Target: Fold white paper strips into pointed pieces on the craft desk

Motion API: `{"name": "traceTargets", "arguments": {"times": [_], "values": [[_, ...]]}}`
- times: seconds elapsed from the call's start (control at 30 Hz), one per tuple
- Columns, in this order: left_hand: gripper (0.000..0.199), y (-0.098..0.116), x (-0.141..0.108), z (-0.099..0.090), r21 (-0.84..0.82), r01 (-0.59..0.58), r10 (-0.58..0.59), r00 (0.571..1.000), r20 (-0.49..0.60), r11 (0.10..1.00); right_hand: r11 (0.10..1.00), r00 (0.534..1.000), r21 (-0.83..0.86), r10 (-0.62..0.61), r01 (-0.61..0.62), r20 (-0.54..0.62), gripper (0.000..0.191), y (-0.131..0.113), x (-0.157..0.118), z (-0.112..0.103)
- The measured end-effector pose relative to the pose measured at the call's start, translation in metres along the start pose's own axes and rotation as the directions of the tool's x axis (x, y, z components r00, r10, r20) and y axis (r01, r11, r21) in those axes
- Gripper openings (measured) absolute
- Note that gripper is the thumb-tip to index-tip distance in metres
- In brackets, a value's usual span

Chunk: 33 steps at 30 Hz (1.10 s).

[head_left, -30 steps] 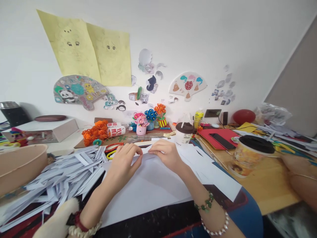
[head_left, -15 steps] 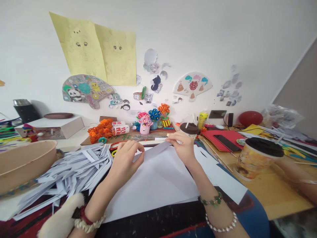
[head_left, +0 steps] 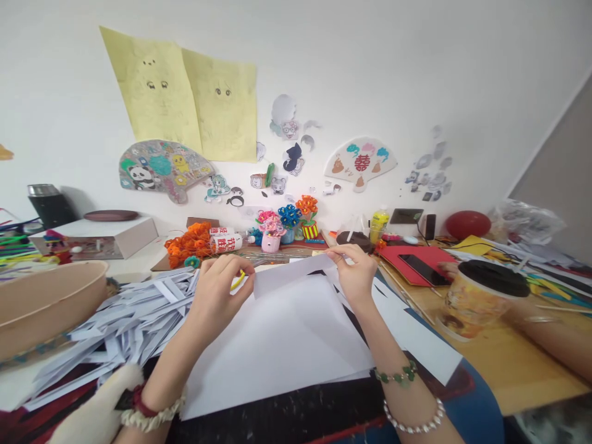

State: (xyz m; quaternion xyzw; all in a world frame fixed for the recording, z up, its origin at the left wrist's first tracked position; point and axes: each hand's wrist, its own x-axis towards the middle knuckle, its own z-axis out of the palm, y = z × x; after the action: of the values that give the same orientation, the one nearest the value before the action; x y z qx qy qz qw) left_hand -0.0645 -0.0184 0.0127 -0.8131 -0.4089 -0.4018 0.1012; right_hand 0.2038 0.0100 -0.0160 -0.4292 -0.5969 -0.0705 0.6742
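A narrow strip of white paper is raised above large white sheets on the dark mat. My right hand pinches the strip's right end between thumb and fingers. At its left end, my left hand has thumb and fingertips closed together at the strip's edge. Left of my left arm lies a heap of folded white paper strips. More cut white paper lies to the right of my right forearm. Yellow scissor handles show partly behind my left hand.
A patterned cup with a black lid stands at the right, with another person's arm behind it. A phone rests on a red folder. Craft flowers stand at the back; a beige basin is at the left.
The strip's left end has come up off the sheets. My left hand has moved left, my right hand slightly right. Fingers of the other person now show by the phone.
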Motion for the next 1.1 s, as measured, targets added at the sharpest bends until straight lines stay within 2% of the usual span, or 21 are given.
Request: {"name": "traceTargets", "arguments": {"times": [0.13,0.27,0.37,0.43,0.5,0.53,0.63,0.73,0.87,1.0,1.1], "values": [[0.009,-0.013,0.001,-0.007,0.03,0.064,-0.063,0.997,-0.046,0.997,1.0,1.0,-0.019,0.015,-0.015,-0.019,0.016,0.002,0.0,-0.001],[0.011,-0.021,0.001,-0.015,0.038,0.149,-0.142,0.979,-0.144,0.988,0.993,0.99,-0.006,0.12,-0.121,-0.073,0.019,0.0,0.001,-0.001],[0.011,-0.018,0.001,-0.013,0.044,0.164,-0.149,0.957,-0.248,0.985,0.986,0.988,0.053,0.156,-0.155,-0.001,0.02,-0.007,0.0,0.002],[0.009,-0.011,0.0,-0.006,0.106,0.106,-0.073,0.957,-0.28,0.989,0.979,0.983,0.104,0.169,-0.175,0.065,0.021,-0.013,-0.003,0.005],[0.015,0.0,-0.002,0.004,0.209,-0.02,0.069,0.971,-0.228,0.978,0.966,0.974,0.147,0.2,-0.214,0.103,0.023,-0.019,-0.005,0.008],[0.026,0.006,-0.003,0.009,0.273,-0.084,0.131,0.979,-0.159,0.958,0.957,0.969,0.169,0.22,-0.237,0.115,0.023,-0.021,-0.006,0.009],[0.048,0.023,-0.007,0.02,0.392,-0.245,0.263,0.965,0.009,0.887,0.918,0.944,0.245,0.273,-0.312,0.184,0.026,-0.027,-0.008,0.011],[0.053,0.032,-0.009,0.024,0.402,-0.326,0.325,0.943,0.072,0.856,0.866,0.908,0.318,0.295,-0.385,0.297,0.028,-0.031,-0.009,0.012],[0.049,0.027,-0.008,0.023,0.373,-0.364,0.352,0.93,0.103,0.854,0.762,0.83,0.394,0.327,-0.515,0.452,0.04,-0.038,-0.01,0.014],[0.039,0.022,-0.008,0.024,0.347,-0.29,0.297,0.954,0.033,0.892,0.647,0.75,0.467,0.262,-0.603,0.607,0.077,-0.044,-0.01,0.013],[0.032,0.023,-0.008,0.024,0.334,-0.209,0.233,0.972,-0.032,0.919,0.616,0.674,0.451,0.182,-0.646,0.715,0.098,-0.047,-0.009,0.01]]}}
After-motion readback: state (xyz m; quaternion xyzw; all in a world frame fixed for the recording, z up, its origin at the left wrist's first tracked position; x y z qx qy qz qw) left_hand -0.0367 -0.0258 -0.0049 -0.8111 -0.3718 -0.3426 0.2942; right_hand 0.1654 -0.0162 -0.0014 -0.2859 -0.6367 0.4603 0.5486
